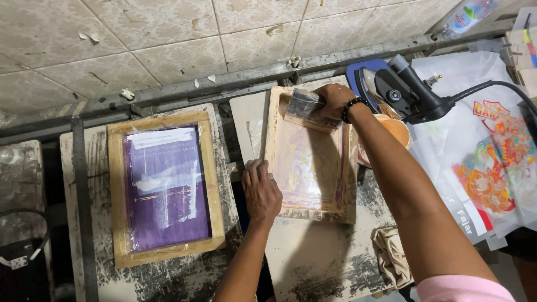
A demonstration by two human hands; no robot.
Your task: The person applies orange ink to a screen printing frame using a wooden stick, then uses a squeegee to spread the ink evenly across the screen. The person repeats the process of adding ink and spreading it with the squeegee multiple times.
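My left hand (260,190) presses flat on the left rail of a wooden-framed printing screen (306,208) that lies on a stained work board (319,263). My right hand (334,100) grips a squeegee (302,106) at the far end of that screen, its blade down on the pale mesh. A black bead bracelet (354,107) circles my right wrist. A second wooden frame with purple mesh (166,187) lies on the board to the left, untouched.
A black heat gun with cord (411,92) rests on a blue pad at the right, beside an orange bowl (396,130). Printed plastic bags (492,162) lie at far right, a crumpled rag (392,254) near the board's corner. A tiled floor (140,39) lies beyond.
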